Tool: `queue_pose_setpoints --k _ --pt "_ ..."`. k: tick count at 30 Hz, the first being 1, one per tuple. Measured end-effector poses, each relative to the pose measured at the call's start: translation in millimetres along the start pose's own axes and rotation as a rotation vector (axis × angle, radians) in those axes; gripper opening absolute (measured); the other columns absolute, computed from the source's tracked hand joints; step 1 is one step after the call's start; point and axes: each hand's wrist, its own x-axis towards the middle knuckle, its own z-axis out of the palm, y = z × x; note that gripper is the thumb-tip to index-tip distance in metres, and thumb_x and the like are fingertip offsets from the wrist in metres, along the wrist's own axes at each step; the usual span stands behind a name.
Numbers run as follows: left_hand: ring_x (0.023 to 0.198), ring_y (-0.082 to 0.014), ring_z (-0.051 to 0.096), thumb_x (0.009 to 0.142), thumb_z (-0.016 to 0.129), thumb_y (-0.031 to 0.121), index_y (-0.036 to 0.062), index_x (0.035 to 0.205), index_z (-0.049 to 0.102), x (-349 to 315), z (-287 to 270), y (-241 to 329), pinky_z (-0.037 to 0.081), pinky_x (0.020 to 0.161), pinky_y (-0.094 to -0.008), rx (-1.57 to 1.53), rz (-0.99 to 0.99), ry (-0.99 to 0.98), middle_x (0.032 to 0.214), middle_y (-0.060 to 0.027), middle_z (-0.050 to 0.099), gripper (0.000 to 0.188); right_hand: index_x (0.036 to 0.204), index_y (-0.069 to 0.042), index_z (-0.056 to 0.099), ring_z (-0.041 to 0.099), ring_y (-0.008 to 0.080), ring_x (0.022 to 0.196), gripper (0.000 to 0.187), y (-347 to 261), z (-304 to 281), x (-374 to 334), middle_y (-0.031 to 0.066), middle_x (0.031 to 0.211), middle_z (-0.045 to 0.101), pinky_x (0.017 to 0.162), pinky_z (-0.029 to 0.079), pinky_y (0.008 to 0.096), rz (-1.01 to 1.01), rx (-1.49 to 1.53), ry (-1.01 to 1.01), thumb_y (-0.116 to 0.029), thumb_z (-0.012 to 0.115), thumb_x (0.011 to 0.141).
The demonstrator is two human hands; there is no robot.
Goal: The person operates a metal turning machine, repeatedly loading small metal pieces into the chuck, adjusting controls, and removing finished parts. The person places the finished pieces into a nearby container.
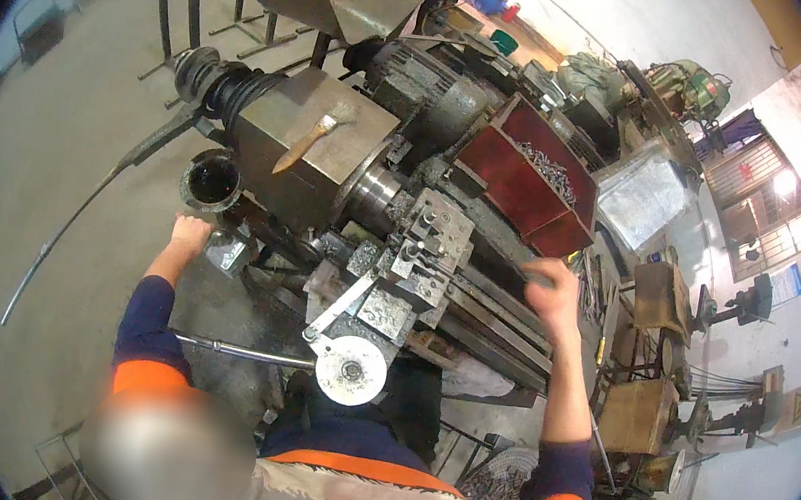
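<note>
I am at a metal lathe with a tan box-shaped headstock (284,103). My left hand (191,230) is closed just below a dark round cup (212,179) at the headstock's left end; what it grips, if anything, is hidden. Over the bed rails (500,327), my right hand (552,289) is raised with curled fingers, near the front of a red box (490,159). Any small piece in those fingers cannot be made out. Between the hands sit the shiny round spindle nose (374,194), the tool post (428,253), a flat lever (345,307) and a pale handwheel (351,371).
A wooden-handled brush (303,146) lies on the headstock. Small metal parts (550,172) fill part of the red box. A long rod (246,351) reaches left from the handwheel. Behind are a ribbed motor (414,89) and a silvery sheet-covered tray (641,198); other machines (644,406) line the right wall.
</note>
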Motion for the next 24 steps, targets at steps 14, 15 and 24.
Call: queue_pose_setpoints --k 14,15,24 --pt "0.066 -0.0205 0.062 0.079 0.062 0.017 -0.0018 0.102 0.061 -176 26 -45 0.049 0.061 -0.034 -1.147 -0.401 0.221 0.076 -0.0124 0.064 0.03 0.105 -0.008 0.066 0.062 0.0336 0.092 0.041 313 -127 -267 0.0184 0.098 0.065 0.08 0.049 0.039 0.844 -0.696 -0.088 -0.027 0.066 0.068" --pt "0.063 -0.0186 0.061 0.081 0.061 0.015 -0.0038 0.101 0.061 -189 26 -36 0.048 0.058 -0.0332 -1.378 -0.45 0.246 0.072 -0.0107 0.063 0.028 0.108 -0.008 0.064 0.062 0.034 0.094 0.043 336 -134 -288 0.0188 0.099 0.064 0.081 0.049 0.0393 0.898 -0.723 -0.132 -0.026 0.065 0.068" --pt "0.056 -0.0137 0.057 0.083 0.06 0.013 -0.008 0.096 0.061 -203 6 -1 0.045 0.05 -0.0266 -1.467 -0.781 0.438 0.069 -0.0095 0.061 0.025 0.098 -0.004 0.062 0.06 0.0365 0.093 0.035 339 -109 -327 0.0198 0.098 0.064 0.08 0.048 0.0426 1.09 -0.76 -0.166 -0.02 0.058 0.067"
